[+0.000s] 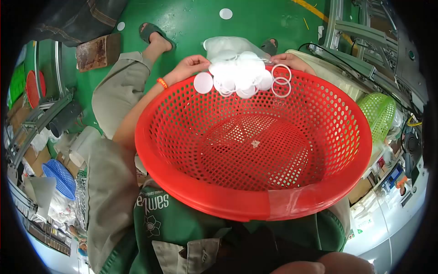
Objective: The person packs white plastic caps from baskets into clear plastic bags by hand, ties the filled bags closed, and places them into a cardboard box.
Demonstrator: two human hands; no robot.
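My left hand (pixel 194 65) pinches one side of the mouth of a transparent plastic bag (pixel 237 44) at the far rim of a red basket (pixel 205 202). On the other side, my right hand (pixel 294 60) has its fingers closed on the bag's edge. White discs (pixel 203 83) and thin white rings (pixel 281 89) spill from the bag over the basket's far inner wall. The bunch in the middle is washed out by glare. A small pale scrap (pixel 255 144) lies on the basket's perforated bottom. The basket rests over my lap, with tape (pixel 292 204) on its near rim.
A green basket (pixel 378 118) stands on the right beside a metal frame (pixel 356 29). To the left are a blue basket (pixel 59 178), another red basket (pixel 34 89) and a rusty brown block (pixel 98 52). White discs (pixel 226 13) lie on the green floor.
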